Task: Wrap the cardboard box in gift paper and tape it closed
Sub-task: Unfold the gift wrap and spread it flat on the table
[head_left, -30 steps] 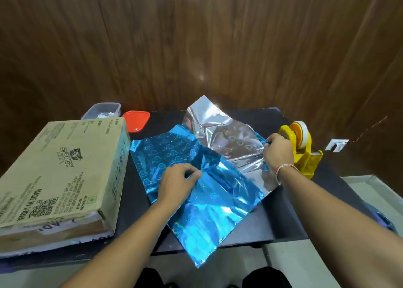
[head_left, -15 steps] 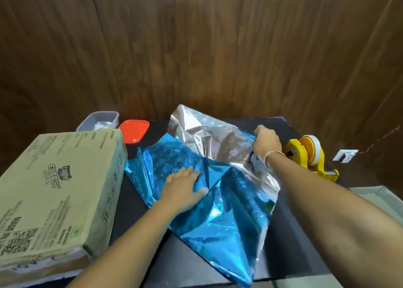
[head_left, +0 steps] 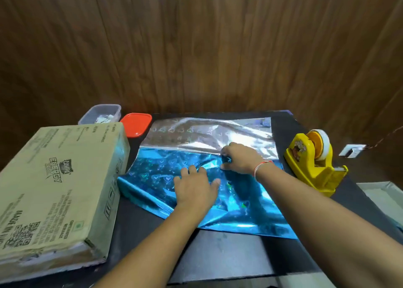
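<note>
- The left hand point(head_left: 196, 191) lies flat on the blue gift paper point(head_left: 157, 174), its fingers point(head_left: 192, 172) straight and slightly spread, pressing the sheet down.
- The right hand point(head_left: 238, 159) sits just beyond them, fingers curled onto the paper where blue meets the silver underside; whether they pinch a fold I cannot tell.
- Beyond the right fingers the silver half lies nearly flat, its far edge close to the wall.
- Left of the left fingers the paper's edge stops just short of the cardboard box point(head_left: 58, 191), which lies unwrapped on the tabletop point(head_left: 218, 255).
- Right of the right fingers, past a dark strip, stands the yellow tape dispenser point(head_left: 314, 163).
- Nearer than the hands the tabletop is bare to its front edge.
- Half a second ago the silver half stood raised in the right hand; now it is laid down and the sheet is spread wider.
</note>
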